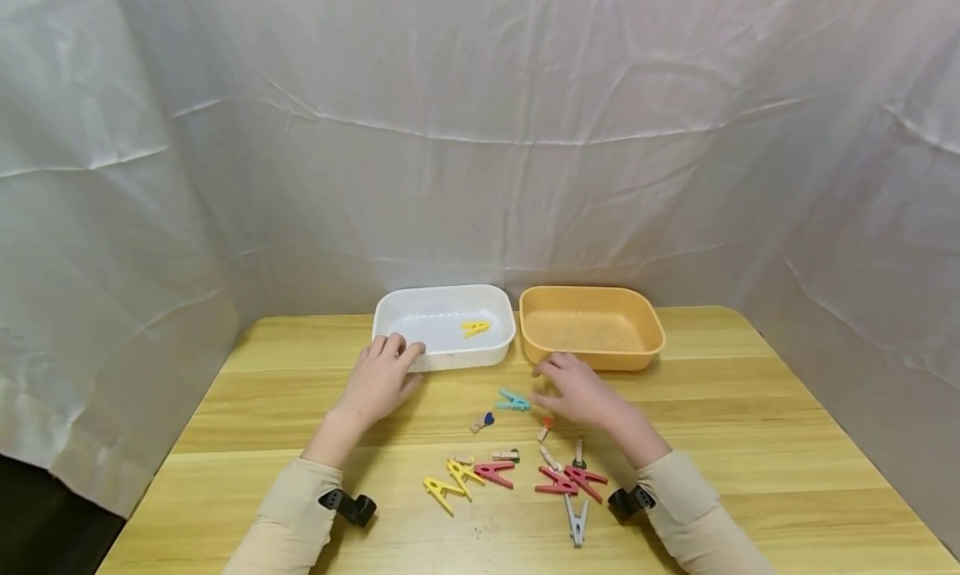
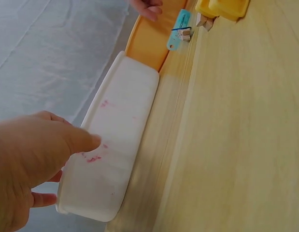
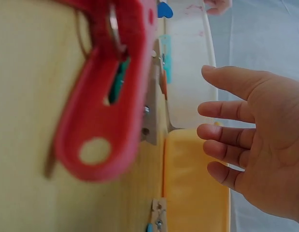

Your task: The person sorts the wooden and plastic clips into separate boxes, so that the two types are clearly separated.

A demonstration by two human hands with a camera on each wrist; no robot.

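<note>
The left hand [image 1: 382, 379] rests on the near rim of the white tub [image 1: 397, 308]. Its fingers curl softly over the rim and its thumb lies along the outside wall. It pinches nothing. Inside the tub, past the fingers, lies one yellow peg [image 1: 474, 328].

The right hand [image 1: 577, 392] hangs just above the bench [image 1: 750, 425], right in front of the orange tub [image 1: 652, 325]. Its fingers are spread and loose, and it holds nothing. The blue peg [image 1: 513, 402] lies on the bench just beside the fingertips, on the side toward the left hand. I cannot tell if a finger touches it.

A tiny wooden clip with a blue heart [image 1: 482, 422] lies a bit nearer to the person than the blue peg. A tiny clip with an orange tip [image 1: 545, 427] lies just under the right hand.

More pegs lie near the wrists. Two yellow pegs [image 1: 448, 483] and a red peg [image 1: 495, 472] lie between the arms. Two more red pegs [image 1: 573, 480] cross each other close to the right wrist. A grey peg [image 1: 576, 521] lies below them, close to the right sleeve [image 1: 690, 508].

The two tubs stand side by side, nearly touching.
</note>
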